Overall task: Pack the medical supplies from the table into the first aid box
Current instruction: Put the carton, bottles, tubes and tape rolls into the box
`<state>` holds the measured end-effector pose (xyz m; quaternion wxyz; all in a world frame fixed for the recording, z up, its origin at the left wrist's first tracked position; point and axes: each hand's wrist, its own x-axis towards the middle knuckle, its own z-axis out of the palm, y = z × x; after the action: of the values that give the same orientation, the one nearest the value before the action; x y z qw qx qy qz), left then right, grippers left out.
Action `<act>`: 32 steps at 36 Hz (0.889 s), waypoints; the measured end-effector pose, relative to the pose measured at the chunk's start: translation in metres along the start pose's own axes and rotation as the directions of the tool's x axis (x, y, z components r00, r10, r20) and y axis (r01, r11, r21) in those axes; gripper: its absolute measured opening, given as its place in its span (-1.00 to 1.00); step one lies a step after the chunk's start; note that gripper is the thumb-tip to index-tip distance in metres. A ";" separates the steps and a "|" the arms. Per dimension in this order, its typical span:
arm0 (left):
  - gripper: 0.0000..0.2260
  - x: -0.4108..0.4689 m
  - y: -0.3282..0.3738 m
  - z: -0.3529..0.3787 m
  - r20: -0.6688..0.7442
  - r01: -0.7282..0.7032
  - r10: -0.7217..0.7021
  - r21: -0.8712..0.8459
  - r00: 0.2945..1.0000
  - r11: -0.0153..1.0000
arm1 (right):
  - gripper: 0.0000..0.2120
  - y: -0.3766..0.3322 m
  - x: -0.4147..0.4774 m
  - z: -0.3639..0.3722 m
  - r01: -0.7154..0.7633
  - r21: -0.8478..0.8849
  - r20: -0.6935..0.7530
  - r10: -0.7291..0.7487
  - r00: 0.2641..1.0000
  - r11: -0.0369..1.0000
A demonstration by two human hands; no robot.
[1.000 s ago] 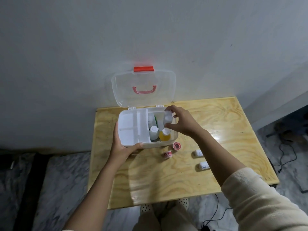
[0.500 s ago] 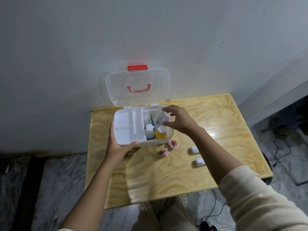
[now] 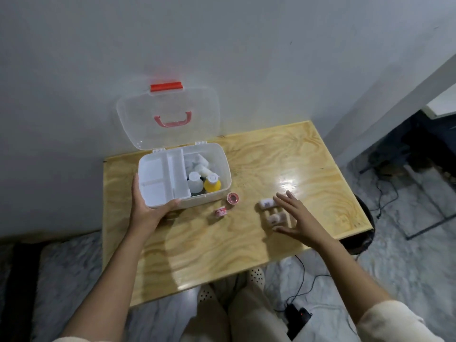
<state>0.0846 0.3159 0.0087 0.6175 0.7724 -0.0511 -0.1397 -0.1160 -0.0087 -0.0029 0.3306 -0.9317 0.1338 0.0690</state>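
Observation:
The clear first aid box point(image 3: 225, 166) stands open on the wooden table point(image 3: 246, 243), lid up against the wall. Inside are a white tray point(image 3: 158, 181), a clear bottle point(image 3: 195, 182), a yellow bottle point(image 3: 212, 185) and white rolls point(image 3: 201, 164). My left hand point(image 3: 145, 208) grips the box's front left corner. My right hand point(image 3: 296, 217) hovers with fingers spread over two white bandage rolls, one farther point(image 3: 265, 203), one nearer point(image 3: 275, 218). Two pink tape rolls lie near the box, one closer to it point(image 3: 233, 197), one farther out point(image 3: 220, 212).
A white wall stands right behind the box. The table's right edge drops to a marble floor with cables and a dark device point(image 3: 299, 317). My legs and slippers point(image 3: 255, 277) show below the table's front edge.
My right hand has let go of a white bottle inside the box and moved right and toward me, over the two white rolls. The left hand stays on the box.

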 end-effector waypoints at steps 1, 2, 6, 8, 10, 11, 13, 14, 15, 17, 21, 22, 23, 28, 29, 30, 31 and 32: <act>0.17 0.000 0.000 0.000 -0.003 -0.004 0.004 0.002 1.000 1.000 | -0.25 0.004 -0.001 0.003 -0.005 -0.023 0.015 0.005 1.000 1.000; 0.17 0.000 -0.001 0.001 -0.005 -0.008 0.008 0.000 1.000 1.000 | -0.25 0.006 0.000 0.004 -0.011 -0.043 0.021 0.012 1.000 0.999; 0.17 -0.001 0.000 0.003 0.001 -0.028 0.028 -0.012 1.000 1.000 | -0.36 0.005 0.010 0.009 -0.015 -0.036 -0.049 0.013 0.999 0.999; 0.17 -0.001 0.000 0.003 0.000 -0.030 0.030 -0.014 1.000 0.999 | -0.44 0.003 0.015 0.011 -0.007 -0.023 -0.102 0.005 0.995 1.000; 0.16 -0.002 0.002 0.004 -0.007 -0.027 0.027 -0.009 1.000 1.000 | -0.48 0.000 0.019 0.012 -0.001 -0.037 -0.130 -0.004 0.992 0.999; 0.15 -0.002 0.003 0.003 -0.010 -0.027 0.027 -0.002 1.000 1.000 | -0.49 -0.001 0.021 0.013 0.004 -0.052 -0.138 -0.011 0.990 0.999; 0.11 -0.002 0.003 0.003 -0.013 -0.035 0.035 0.007 0.999 0.999 | -0.51 -0.003 0.025 0.013 0.019 -0.099 -0.156 -0.034 0.987 0.995; 0.11 -0.002 0.004 0.003 -0.012 -0.036 0.036 0.008 0.999 0.999 | -0.52 -0.003 0.026 0.013 0.027 -0.126 -0.166 -0.048 0.985 0.992; 0.12 -0.002 0.004 0.003 -0.010 -0.035 0.035 0.008 0.999 0.999 | -0.53 -0.003 0.027 0.013 0.033 -0.152 -0.180 -0.060 0.982 0.988; 0.13 -0.003 0.005 0.003 -0.007 -0.035 0.035 0.004 0.999 0.999 | -0.55 -0.002 0.029 0.013 0.034 -0.187 -0.204 -0.072 0.976 0.982; 0.11 -0.003 0.005 0.002 -0.008 -0.031 0.031 -0.004 1.000 1.000 | -0.57 -0.003 0.035 0.015 0.020 -0.202 -0.240 -0.069 0.968 0.979; 0.11 -0.003 0.005 0.003 -0.011 -0.027 0.027 -0.008 1.000 1.000 | -0.59 -0.004 0.037 0.016 0.012 -0.200 -0.248 -0.063 0.967 0.980; 0.11 -0.003 0.005 0.003 -0.013 -0.021 0.021 -0.009 1.000 1.000 | -0.60 -0.005 0.041 0.016 -0.005 -0.197 -0.252 -0.046 0.967 0.980; 0.12 -0.003 0.005 0.003 -0.016 0.014 -0.014 -0.006 1.000 1.000 | -0.55 -0.016 0.061 0.012 -0.098 -0.135 -0.208 0.068 0.976 0.986; 0.12 -0.003 0.004 0.002 -0.019 0.017 -0.017 0.001 1.000 1.000 | -0.55 -0.018 0.065 0.012 -0.105 -0.118 -0.200 0.080 0.977 0.987; 0.11 -0.003 0.003 0.001 -0.019 0.021 -0.021 0.009 1.000 1.000 | -0.55 -0.020 0.068 0.011 -0.108 -0.105 -0.191 0.087 0.978 0.989; 0.10 -0.003 0.003 0.002 -0.017 0.023 -0.022 0.014 1.000 1.000 | -0.55 -0.021 0.072 0.011 -0.111 -0.096 -0.183 0.093 0.979 0.989; 0.08 -0.004 0.002 0.002 -0.019 0.022 -0.022 0.016 1.000 1.000 | -0.56 -0.022 0.075 0.010 -0.116 -0.090 -0.173 0.099 0.980 0.989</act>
<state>0.0807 0.3139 0.0111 0.6102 0.7791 -0.0377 -0.1388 -0.0387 -0.0011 -0.0138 0.2668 -0.9409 0.2079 0.0146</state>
